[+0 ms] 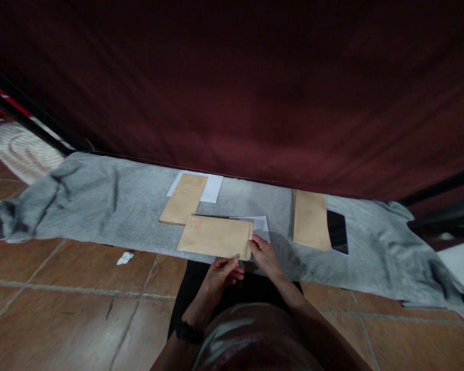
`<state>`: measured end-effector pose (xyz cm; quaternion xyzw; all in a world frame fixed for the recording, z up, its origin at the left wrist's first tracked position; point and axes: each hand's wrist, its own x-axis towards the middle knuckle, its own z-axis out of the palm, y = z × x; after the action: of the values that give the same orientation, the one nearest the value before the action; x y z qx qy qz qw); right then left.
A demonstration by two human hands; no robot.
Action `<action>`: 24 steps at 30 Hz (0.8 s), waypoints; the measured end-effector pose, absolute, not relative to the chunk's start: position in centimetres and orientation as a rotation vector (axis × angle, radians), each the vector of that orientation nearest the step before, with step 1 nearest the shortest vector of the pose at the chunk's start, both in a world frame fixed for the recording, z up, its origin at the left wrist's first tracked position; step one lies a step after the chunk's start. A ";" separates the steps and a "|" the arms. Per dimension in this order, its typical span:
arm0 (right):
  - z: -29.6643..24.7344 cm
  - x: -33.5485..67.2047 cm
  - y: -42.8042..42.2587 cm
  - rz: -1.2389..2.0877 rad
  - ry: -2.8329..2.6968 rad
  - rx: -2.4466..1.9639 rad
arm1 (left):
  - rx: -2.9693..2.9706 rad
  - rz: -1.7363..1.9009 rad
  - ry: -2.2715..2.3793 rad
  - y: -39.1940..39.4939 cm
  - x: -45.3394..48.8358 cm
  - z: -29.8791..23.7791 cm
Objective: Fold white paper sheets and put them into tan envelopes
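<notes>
A brown envelope [215, 237] lies across the grey cloth [108, 206] right in front of me. My left hand [223, 273] pinches its near edge close to the right corner, fingers closed on it. My right hand [263, 255] grips the envelope's right end, where a folded white paper [260, 224] sticks out from behind. A second brown envelope [183, 199] rests farther back on a white sheet [212, 186]. A third brown envelope [311, 220] lies to the right, beside a dark phone [337, 231].
The grey cloth is spread over a brown tiled floor [62, 309]. A dark red curtain [255, 93] hangs behind it. A scrap of white paper [125, 257] lies on the tiles at left. A striped mat [23, 152] shows at far left.
</notes>
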<state>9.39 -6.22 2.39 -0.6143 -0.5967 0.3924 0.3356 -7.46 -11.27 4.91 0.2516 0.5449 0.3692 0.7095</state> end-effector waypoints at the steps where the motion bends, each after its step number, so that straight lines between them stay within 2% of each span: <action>1: 2.3 9.6 -6.1 1.031 -1.547 -1.604 | 0.658 0.763 1.200 -11.5 -7.5 4.8; 9: 1.8 10.1 -5.8 1.093 -1.527 -1.553 | 1.984 0.686 1.419 -9.9 -8.2 6.9; 12: 1.8 10.2 -5.8 1.128 -1.545 -1.510 | 2.408 0.451 1.493 -7.4 -9.1 7.1; 17: 1.9 10.6 -5.7 1.153 -1.565 -1.479 | 2.448 0.168 1.447 -4.3 -10.0 6.3; 24: 1.5 11.0 -5.8 1.133 -1.534 -1.550 | 2.505 0.187 1.408 -3.8 -9.7 6.8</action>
<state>10.97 -5.77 1.54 -0.5941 -0.5881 0.4343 0.3356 -9.68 -3.80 6.80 0.8624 0.4849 0.0645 0.1305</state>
